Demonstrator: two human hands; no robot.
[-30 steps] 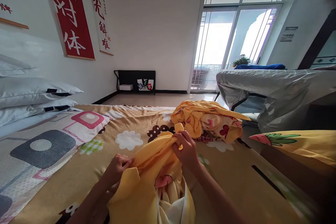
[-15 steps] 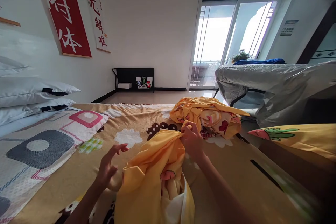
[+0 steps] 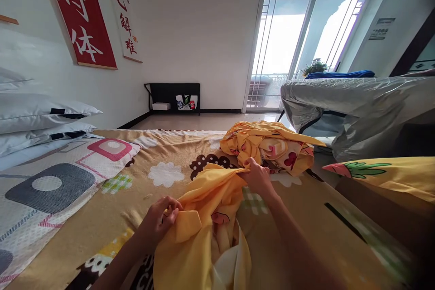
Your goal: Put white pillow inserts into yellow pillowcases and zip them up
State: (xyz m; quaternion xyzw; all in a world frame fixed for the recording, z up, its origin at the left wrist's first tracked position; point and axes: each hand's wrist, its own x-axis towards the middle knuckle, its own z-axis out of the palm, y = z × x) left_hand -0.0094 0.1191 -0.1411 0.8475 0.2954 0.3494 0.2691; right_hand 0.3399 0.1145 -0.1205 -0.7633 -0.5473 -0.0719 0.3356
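Yellow garment (image 3: 204,222) lies bunched on the bed (image 3: 112,217), low centre, strung between both hands. Left hand (image 3: 159,219) is at its near-left edge, fingers curled and pinched shut on a flat fold. Right hand (image 3: 260,177) is at the far top corner, clamped on a gathered ridge of cloth. Hands sit well apart, right further out; both forearms angle in from the bottom. Right hand is just beside a heap of yellow printed clothes (image 3: 272,147). Red wall banner (image 3: 79,13) has white Chinese characters, the lowest reading 体. White scroll (image 3: 124,13) has red characters, too skewed to read.
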